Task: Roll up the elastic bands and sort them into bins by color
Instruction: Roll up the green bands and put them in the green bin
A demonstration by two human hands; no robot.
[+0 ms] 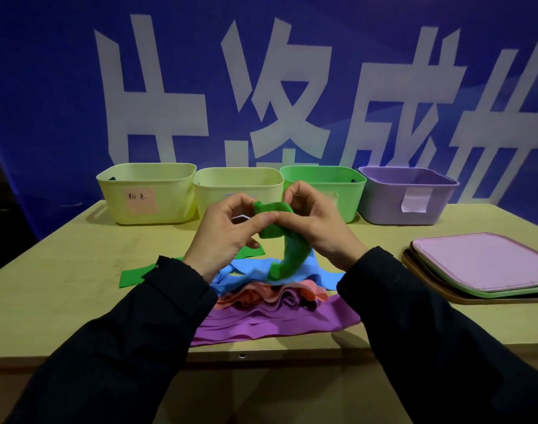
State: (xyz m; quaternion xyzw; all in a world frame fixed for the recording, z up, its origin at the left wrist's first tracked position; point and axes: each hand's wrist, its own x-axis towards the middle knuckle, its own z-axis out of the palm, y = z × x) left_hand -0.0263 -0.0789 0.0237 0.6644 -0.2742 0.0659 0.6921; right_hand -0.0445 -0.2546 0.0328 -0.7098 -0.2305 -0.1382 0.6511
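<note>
While both hands pinch a green band | left hand, right hand gripping it (partly rolled) | tail hangs over pile.

A wooden table carries four bins along its far edge: yellow, yellow, green, purple. Stacked lids (perhaps three) sit right. A band pile lies at centre, a green band beside it.

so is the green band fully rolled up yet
No, partly: the green band is rolled at the top between both hands, its tail hanging loose.
</note>
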